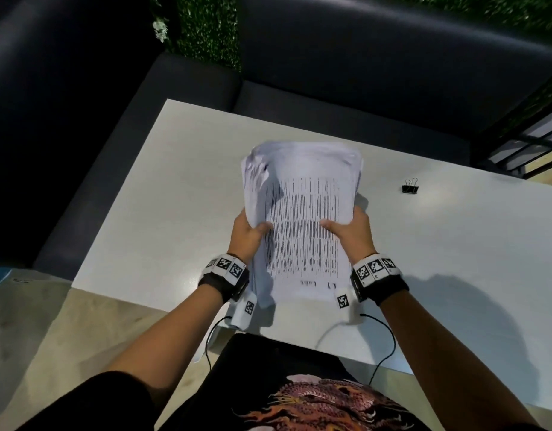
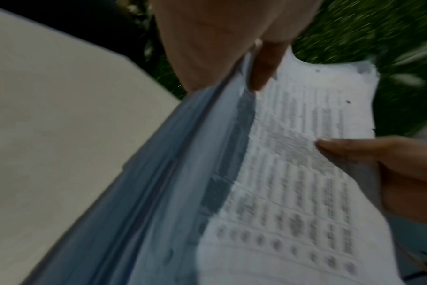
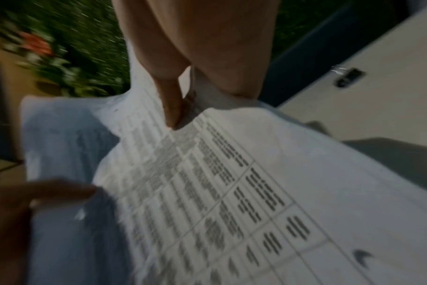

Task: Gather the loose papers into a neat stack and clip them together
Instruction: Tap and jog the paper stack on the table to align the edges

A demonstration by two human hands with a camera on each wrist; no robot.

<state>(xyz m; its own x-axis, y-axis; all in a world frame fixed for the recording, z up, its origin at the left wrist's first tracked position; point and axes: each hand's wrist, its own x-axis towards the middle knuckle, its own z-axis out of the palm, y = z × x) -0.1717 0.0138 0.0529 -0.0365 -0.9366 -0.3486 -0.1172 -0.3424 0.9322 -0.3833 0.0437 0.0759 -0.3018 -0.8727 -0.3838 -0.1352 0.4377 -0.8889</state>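
Note:
A stack of white printed papers (image 1: 302, 213) stands tilted above the table, held by both hands at its long sides. My left hand (image 1: 248, 231) grips the left edge, thumb on the printed face. My right hand (image 1: 349, 230) grips the right edge the same way. The far end of the stack is blurred and its sheets are uneven. The left wrist view shows the papers (image 2: 293, 173) with my left thumb (image 2: 263, 63) on top. The right wrist view shows the sheets (image 3: 232, 192) pinched under my right thumb (image 3: 171, 104). A black binder clip (image 1: 410, 187) (image 3: 349, 77) lies on the table to the right.
The white table (image 1: 175, 213) spans the middle of the head view. A dark sofa (image 1: 330, 57) runs along its far side and left. Green foliage (image 1: 206, 26) is behind. Thin black cables (image 1: 383, 353) hang from my wrist bands near the table's front edge.

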